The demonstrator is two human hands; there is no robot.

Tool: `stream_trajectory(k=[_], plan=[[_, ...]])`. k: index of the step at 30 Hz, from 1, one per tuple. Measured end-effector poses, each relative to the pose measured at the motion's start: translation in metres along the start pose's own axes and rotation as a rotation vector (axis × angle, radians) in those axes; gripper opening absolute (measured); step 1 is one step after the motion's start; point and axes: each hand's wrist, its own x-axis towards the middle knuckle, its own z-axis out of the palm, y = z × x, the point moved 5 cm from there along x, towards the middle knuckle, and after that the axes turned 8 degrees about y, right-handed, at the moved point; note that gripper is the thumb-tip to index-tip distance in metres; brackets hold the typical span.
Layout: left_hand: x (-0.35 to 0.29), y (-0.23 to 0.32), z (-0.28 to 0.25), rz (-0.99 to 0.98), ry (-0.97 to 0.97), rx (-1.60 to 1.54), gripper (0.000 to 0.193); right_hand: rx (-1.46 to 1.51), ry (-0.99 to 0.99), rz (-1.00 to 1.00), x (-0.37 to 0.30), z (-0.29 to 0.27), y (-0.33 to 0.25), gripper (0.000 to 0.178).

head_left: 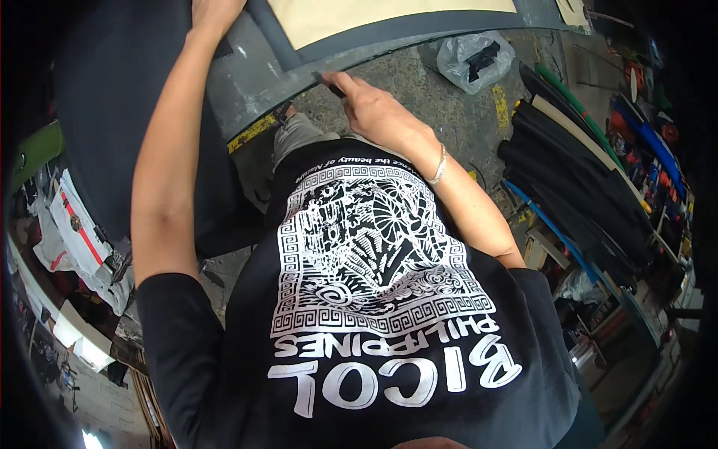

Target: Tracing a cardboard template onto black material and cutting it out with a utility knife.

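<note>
My right hand [378,112] is closed around a slim black knife-like tool [334,88], just off the near edge of the grey worktable [258,78]. The tool's tip points toward that edge. At the top, my left hand [217,10] rests near the dark sheet material [280,41] on the table; the picture's edge cuts off its fingers. A pale tan sheet [389,22] with a curved edge lies on top of the dark material. A wide length of black material [112,97] hangs down beside my left forearm.
A clear plastic bag [479,63] with black scraps sits on the floor past the table edge. Rolls of black material [572,179] are stacked at the right. On the left hang a white sheet with a red strip [78,217] and a green item [37,153].
</note>
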Motion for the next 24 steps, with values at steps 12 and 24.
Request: stream_trajectory(k=[12,24], plan=[[-0.136,-0.157,0.053,-0.392,0.544,-0.262,0.069,0.047,0.06,1.081,-0.324,0.104,0.389,0.059],[-0.197,-0.141,0.087,-0.487,0.527,-0.252,0.068,0.459,0.035,1.084,-0.367,0.133,0.481,0.059]])
